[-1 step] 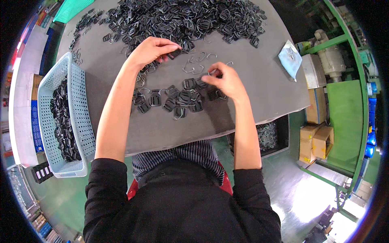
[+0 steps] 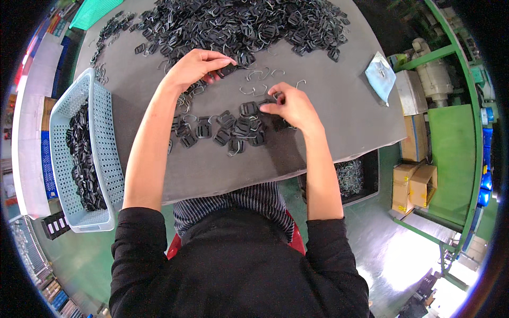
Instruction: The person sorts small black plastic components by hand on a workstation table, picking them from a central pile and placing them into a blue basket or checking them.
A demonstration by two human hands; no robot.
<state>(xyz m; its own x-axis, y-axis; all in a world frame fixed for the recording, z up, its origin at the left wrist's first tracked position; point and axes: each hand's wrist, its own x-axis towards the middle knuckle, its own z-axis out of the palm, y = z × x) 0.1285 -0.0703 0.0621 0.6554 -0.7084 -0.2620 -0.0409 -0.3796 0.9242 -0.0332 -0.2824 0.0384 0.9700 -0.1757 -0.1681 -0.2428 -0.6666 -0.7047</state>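
Note:
My left hand [image 2: 204, 66] is closed in a pinch on a small black strap buckle [image 2: 228, 69], just in front of the big heap of black buckles [image 2: 228, 26]. To its right and nearer to me, my right hand [image 2: 290, 106] has its thumb and fingers curled together at the edge of a small group of buckles [image 2: 241, 126]. What its fingertips hold is hidden by the fingers and a dark buckle beside the thumb. Between the two hands lie several loose bent wire hooks [image 2: 260, 74]. More buckles with wire hooks [image 2: 186, 132] lie below my left wrist.
The grey table [image 2: 350, 116] has a light blue perforated basket [image 2: 101, 153] of black buckles at its left. A pale blue packet [image 2: 379, 79] lies at the right. Below the right front edge stands a dark bin [image 2: 371, 183] of metal pieces. Cardboard boxes [image 2: 413, 185] stand farther right.
My right hand has shifted slightly left and towards me, its thumb lower. My left hand stays nearly in place with the buckle.

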